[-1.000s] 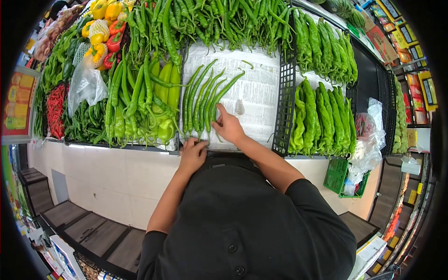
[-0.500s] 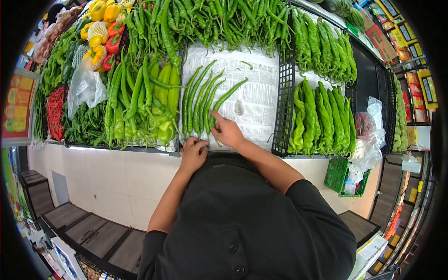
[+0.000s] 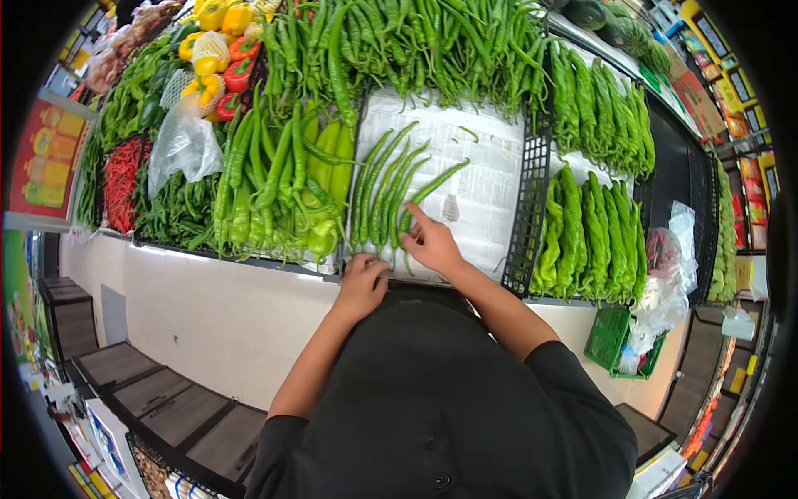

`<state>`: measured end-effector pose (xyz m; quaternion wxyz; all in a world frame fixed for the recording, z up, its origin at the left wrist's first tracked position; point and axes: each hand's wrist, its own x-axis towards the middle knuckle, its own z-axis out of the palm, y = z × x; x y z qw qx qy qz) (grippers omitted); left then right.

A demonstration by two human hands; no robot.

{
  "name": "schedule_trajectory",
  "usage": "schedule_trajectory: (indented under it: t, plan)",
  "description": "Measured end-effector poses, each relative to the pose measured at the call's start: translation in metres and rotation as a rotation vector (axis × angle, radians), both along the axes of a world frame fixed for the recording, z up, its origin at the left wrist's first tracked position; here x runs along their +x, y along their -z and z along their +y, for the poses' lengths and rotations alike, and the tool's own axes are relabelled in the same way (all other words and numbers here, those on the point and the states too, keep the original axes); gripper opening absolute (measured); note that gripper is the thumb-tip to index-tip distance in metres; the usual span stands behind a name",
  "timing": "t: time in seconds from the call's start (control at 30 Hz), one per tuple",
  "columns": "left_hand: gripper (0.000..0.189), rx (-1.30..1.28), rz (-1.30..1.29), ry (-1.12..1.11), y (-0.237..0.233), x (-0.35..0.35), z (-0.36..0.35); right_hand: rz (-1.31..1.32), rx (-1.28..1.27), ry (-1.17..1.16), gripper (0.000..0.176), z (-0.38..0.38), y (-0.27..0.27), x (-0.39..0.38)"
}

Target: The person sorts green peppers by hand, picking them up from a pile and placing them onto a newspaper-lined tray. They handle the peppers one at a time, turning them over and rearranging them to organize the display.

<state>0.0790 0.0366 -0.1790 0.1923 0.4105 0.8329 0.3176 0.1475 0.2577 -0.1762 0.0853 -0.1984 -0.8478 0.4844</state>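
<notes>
Several long thin green peppers (image 3: 386, 195) lie side by side on newspaper (image 3: 482, 200) in a black crate. My right hand (image 3: 431, 243) is over the rightmost pepper (image 3: 439, 180), its index finger stretched along it and touching it, the other fingers curled; whether it grips the pepper is hard to tell. At the crate's front edge, my left hand (image 3: 362, 285) rests by the lower tips of the row, fingers bent and partly spread, with nothing seen in them. Small pepper pieces (image 3: 468, 133) lie farther back on the paper.
Piled green peppers (image 3: 416, 41) lie behind the newspaper. Thicker green peppers (image 3: 278, 175) are to the left, and wrinkled ones (image 3: 590, 233) to the right beyond a black crate wall (image 3: 526, 220). A green basket (image 3: 611, 341) with plastic bags stands at the lower right.
The whole view has shifted, so the display sits farther right and slightly lower. Both hands stay near the same peppers, the right one still at the rightmost pepper.
</notes>
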Motion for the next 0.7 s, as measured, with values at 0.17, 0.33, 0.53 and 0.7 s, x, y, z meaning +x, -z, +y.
schedule_trajectory:
  t: [0.17,0.33,0.53,0.7]
  plan:
    - [0.037,-0.003,-0.316,0.172,-0.082,-0.006,-0.015,0.186,0.016,-0.128,0.055,-0.013,-0.1,-0.048]
    - [0.036,0.03,-0.344,0.251,-0.15,-0.02,-0.028,0.389,0.273,-0.362,0.05,-0.034,-0.147,-0.138]
    - [0.024,0.287,-0.242,-0.065,-0.221,-0.076,-0.075,0.209,0.22,-0.319,0.048,-0.046,-0.139,-0.19]
    - [0.031,0.223,0.332,-0.245,-0.214,-0.157,-0.017,0.048,-0.25,-0.232,0.053,-0.047,-0.139,-0.205]
